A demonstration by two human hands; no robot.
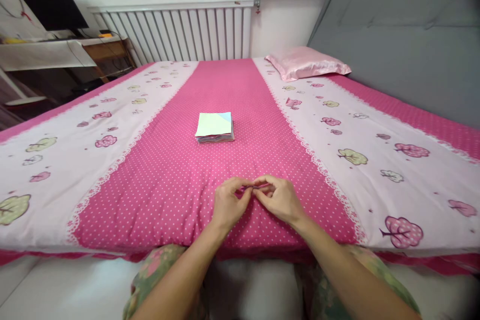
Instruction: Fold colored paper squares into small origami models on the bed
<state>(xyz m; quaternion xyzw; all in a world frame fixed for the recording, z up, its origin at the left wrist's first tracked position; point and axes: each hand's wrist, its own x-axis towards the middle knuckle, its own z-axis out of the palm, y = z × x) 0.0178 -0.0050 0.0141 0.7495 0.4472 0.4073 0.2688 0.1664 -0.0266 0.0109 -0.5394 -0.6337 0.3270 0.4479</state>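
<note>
Just left of the frame's centre, a stack of square papers point(213, 125) lies on the pink bedsheet point(150, 200), perhaps so that it is reachable but not under the hands. At lower centre, the left hand point(229, 200) and then the right hand point(280, 199) pinch one small dark thing point(255, 187) between fingertips, probably because two grips steady it better.
</note>
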